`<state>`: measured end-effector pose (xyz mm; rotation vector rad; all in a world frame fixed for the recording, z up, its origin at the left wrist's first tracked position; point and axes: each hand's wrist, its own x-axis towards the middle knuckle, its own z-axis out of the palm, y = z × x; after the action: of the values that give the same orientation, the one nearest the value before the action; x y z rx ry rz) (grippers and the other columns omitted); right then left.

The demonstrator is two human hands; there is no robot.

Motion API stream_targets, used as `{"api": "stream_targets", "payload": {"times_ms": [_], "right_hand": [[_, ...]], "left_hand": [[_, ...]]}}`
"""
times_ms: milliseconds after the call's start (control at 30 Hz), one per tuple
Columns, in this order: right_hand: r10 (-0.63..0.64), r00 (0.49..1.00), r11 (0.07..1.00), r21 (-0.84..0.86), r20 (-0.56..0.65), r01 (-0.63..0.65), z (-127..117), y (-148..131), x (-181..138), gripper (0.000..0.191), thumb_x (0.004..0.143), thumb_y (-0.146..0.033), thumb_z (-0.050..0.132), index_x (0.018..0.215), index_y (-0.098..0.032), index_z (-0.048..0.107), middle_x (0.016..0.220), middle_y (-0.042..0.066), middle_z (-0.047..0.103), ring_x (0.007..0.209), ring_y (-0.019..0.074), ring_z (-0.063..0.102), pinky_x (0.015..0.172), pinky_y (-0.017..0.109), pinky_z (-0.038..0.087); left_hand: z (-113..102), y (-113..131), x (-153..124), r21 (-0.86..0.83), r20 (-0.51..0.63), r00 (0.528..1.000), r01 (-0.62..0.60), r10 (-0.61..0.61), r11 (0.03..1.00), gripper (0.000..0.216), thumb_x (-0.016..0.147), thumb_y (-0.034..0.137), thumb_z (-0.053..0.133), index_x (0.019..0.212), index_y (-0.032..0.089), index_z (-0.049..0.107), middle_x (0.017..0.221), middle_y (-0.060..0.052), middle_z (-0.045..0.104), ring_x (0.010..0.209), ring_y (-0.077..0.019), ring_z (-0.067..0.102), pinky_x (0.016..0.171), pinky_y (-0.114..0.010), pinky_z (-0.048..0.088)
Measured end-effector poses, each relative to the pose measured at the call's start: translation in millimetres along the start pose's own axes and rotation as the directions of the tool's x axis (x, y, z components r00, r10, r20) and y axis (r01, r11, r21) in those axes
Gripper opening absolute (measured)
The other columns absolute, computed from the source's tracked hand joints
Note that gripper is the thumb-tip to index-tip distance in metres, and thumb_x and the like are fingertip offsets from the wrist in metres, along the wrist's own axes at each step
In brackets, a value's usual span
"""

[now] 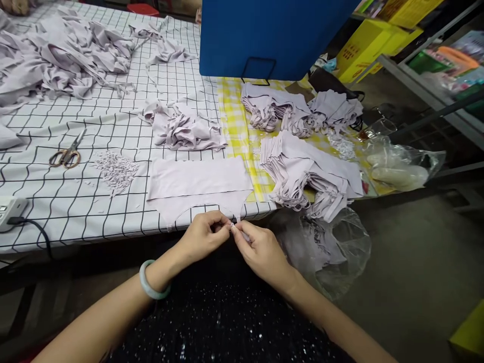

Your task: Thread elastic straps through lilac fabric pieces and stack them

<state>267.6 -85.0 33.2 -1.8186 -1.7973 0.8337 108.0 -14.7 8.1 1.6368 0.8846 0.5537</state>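
A pale lilac garment (200, 176) lies flat at the table's front edge, with curved cut-outs and thin straps toward me. Just beyond that edge, my left hand (206, 234) is closed in a pinch at the end of one strap. My right hand (260, 247) pinches the same strap from the other side, and the fingertips of both hands nearly meet. A tiny whitish bit shows between them, too small to make out. To the left, a heap of small pale pieces (116, 171) lies beside scissors (68, 154) with their blades partly apart.
Crumpled lilac cloth (181, 126) lies behind the garment, with a larger heap (64, 55) far left. Stacked garments (310, 166) sit right on yellow checked cloth. A blue board (272, 40) stands behind. A power strip (11, 212) is left; a clear bag (340, 257) hangs below the edge.
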Motion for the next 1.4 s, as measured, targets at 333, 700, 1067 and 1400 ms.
{"api": "stream_targets", "payload": {"times_ms": [333,700,1067,1400], "right_hand": [[0.108,0.985,0.905,0.397,0.134,-0.154,-6,10,-2,0.030,0.097,-0.041,0.048,0.081,-0.019,0.061,0.067,-0.002,0.054,0.061,0.0120,0.047,0.058,0.023,0.036],[0.354,0.921,0.566,0.746,0.163,-0.350,-9,23,52,0.036,0.074,-0.051,0.073,0.080,-0.017,0.063,0.064,-0.003,0.058,0.051,0.0091,0.052,0.048,0.021,0.045],[0.471,0.837,0.414,0.769,0.277,-0.487,2,6,89,0.021,0.073,-0.034,0.072,0.073,-0.016,0.061,0.056,-0.003,0.060,0.039,0.0064,0.050,0.033,0.016,0.040],[0.575,0.787,0.335,0.814,0.222,-0.474,8,6,106,0.010,0.075,-0.024,0.065,0.072,-0.015,0.062,0.053,-0.002,0.060,0.039,0.0074,0.051,0.036,0.018,0.043]], "left_hand": [[0,5,0,0.026,-0.011,1.000,-0.002,0.003,1.000,0.016,0.083,0.023,0.053,0.071,0.017,0.062,0.069,0.000,0.062,0.065,-0.0122,0.054,0.061,-0.024,0.042],[-37,-11,65,0.614,-0.019,0.929,-0.281,0.370,0.737,0.022,0.079,0.008,0.055,0.096,0.014,0.068,0.096,-0.012,0.066,0.089,-0.0249,0.061,0.081,-0.041,0.054],[-41,-41,87,0.580,-0.044,0.924,-0.286,0.379,0.763,0.018,0.081,0.004,0.050,0.081,0.016,0.063,0.087,-0.008,0.064,0.081,-0.0192,0.060,0.078,-0.034,0.054],[-41,-36,89,0.503,-0.071,0.936,-0.265,0.345,0.822,0.011,0.081,0.008,0.056,0.081,0.016,0.063,0.086,-0.007,0.060,0.081,-0.0199,0.058,0.076,-0.034,0.051]]}}
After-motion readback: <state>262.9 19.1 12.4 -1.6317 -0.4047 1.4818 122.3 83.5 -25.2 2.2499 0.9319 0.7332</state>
